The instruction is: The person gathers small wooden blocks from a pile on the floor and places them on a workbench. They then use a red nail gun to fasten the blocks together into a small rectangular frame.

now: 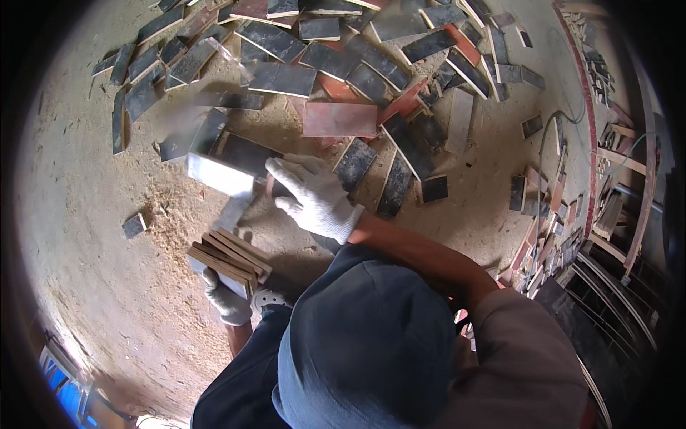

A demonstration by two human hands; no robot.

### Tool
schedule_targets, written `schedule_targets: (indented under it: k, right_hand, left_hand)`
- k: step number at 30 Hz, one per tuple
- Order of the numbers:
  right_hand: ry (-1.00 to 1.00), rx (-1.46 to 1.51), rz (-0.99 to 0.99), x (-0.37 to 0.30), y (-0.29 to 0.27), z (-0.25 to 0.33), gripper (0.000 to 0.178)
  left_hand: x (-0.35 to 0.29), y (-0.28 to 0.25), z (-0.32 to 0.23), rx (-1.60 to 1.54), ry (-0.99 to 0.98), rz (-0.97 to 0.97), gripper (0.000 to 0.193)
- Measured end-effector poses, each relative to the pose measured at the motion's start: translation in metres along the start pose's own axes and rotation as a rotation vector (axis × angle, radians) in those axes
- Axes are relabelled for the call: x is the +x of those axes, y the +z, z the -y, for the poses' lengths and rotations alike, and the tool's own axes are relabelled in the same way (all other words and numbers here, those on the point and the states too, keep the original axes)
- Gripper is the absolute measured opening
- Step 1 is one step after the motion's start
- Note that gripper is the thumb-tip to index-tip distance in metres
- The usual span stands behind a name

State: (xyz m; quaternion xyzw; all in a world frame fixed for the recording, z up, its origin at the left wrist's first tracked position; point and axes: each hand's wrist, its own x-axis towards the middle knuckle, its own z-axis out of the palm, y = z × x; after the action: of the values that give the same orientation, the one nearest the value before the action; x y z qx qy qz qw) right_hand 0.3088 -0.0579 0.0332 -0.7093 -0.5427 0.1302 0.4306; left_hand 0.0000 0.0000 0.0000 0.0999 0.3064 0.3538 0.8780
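Note:
My left hand [230,304], in a white knit glove, is closed around the near side of a small stack of plywood pieces [227,259]. Their brown cut edges face up, and the top ones fan slightly apart. Farther out, my right hand [314,196], gloved alike, has its thumb and fingers around the end of a plywood piece [220,176]. That piece's face glares bright white in the light. Just beyond it lies a black-faced board [246,152], touching or very close; I cannot tell which.
Many black-faced and red offcuts lie scattered ahead, among them a red board [339,119]. A small block [133,226] lies at left by sawdust [168,211]. More offcuts and a wooden frame [643,171] stand along the right. A dark cap [364,343] covers the lower middle.

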Motion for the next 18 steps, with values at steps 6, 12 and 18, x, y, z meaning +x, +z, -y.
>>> schedule_targets:
  k: [6, 12, 18]
  right_hand:
    - [0.024, -0.361, 0.242, -0.062, -0.073, -0.052, 0.058]
    - [-0.222, -0.794, 0.519, -0.031, -0.083, -0.085, 0.08]
    - [-0.042, -0.705, 0.496, -0.021, -0.099, -0.058, 0.026]
  left_hand:
    - [0.016, 0.033, -0.041, 0.01, 0.162, 0.2, 0.09]
    - [0.005, 0.017, -0.06, 0.038, 0.214, 0.126, 0.091]
    - [0.001, 0.046, -0.035, 0.039, 0.024, 0.12, 0.101]
